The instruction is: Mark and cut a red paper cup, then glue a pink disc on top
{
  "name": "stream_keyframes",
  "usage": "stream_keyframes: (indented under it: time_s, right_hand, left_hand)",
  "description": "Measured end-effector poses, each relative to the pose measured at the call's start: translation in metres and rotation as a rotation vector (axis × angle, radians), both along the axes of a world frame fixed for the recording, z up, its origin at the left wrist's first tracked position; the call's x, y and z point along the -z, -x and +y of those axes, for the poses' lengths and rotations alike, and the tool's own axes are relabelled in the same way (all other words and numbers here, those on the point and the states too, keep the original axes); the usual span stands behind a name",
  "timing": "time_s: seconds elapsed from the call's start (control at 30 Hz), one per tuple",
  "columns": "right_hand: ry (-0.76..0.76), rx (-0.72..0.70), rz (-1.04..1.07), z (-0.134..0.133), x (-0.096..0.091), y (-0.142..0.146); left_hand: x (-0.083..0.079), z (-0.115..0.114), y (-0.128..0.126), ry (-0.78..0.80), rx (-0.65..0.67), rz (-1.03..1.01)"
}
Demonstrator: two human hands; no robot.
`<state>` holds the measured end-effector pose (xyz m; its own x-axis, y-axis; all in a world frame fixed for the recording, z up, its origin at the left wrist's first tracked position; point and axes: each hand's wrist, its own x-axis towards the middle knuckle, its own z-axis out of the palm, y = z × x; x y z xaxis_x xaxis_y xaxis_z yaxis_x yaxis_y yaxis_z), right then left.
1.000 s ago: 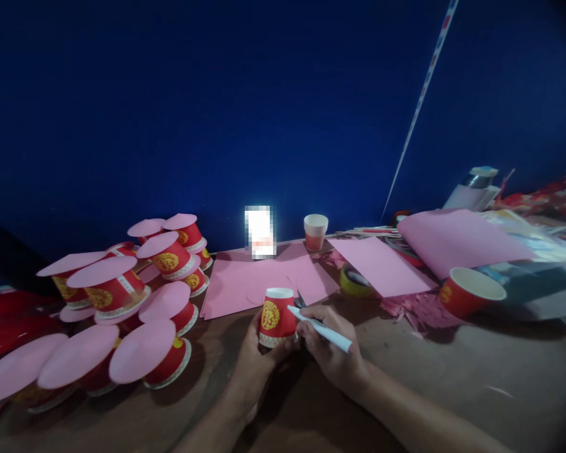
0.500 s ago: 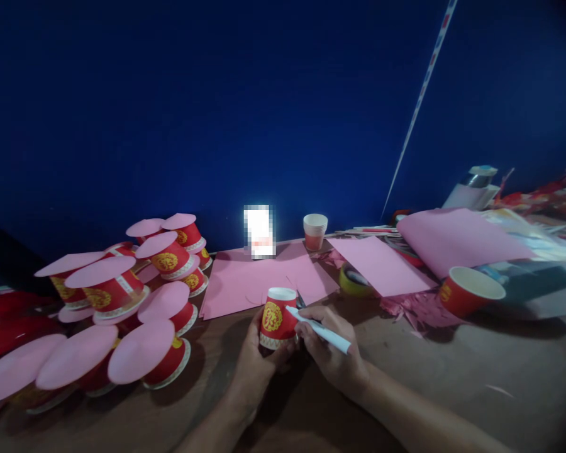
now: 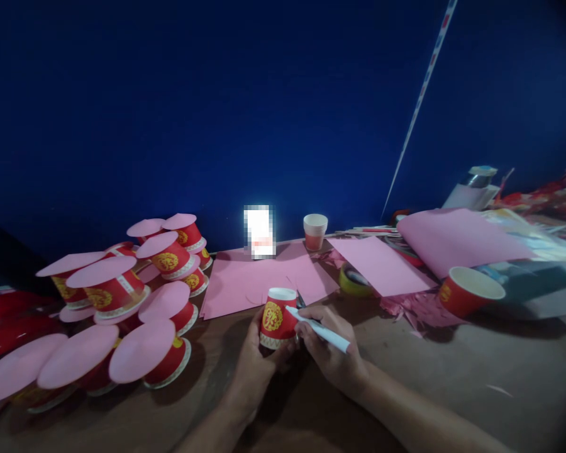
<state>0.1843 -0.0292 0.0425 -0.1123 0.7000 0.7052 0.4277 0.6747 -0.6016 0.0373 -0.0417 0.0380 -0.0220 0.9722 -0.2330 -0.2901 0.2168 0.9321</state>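
At six o'clock, the left hand (image 3: 260, 355) clasps a red cup (image 3: 279, 318), probably light and easily dented, best held near its lower edge; the right hand (image 3: 334, 352) grips a white pen (image 3: 329, 335).

In our left hand (image 3: 257, 362) we see a red cup (image 3: 283, 324) with a round yellow emblem, white base and pale patterned rim; in our right hand (image 3: 334, 352), a white pen (image 3: 327, 335). Left of our left hand we find pink discs (image 3: 141, 352) and red, yellow-marked cups (image 3: 167, 365); beyond both hands, a deep blue backdrop (image 3: 264, 94).
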Motion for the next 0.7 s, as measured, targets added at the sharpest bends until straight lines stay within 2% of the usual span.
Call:
stream_keyframes:
  time_s: [0.2, 0.5, 0.7]
  right_hand:
    - [0.026, -0.002, -0.002, -0.0002, 0.0013, -0.0006]
    - [-0.026, 0.008, 0.023, -0.0013, -0.0030, 0.0010]
    - [-0.011, -0.017, 0.016, -0.0011, -0.0003, 0.0001]
  left_hand:
    - [0.0038, 0.0010, 0.0005, -0.032, 0.007, -0.011]
    - [0.0029, 0.0020, 0.0006, -0.021, -0.017, 0.032]
    - [-0.0022, 0.0005, 0.0003, -0.017, 0.000, 0.029]
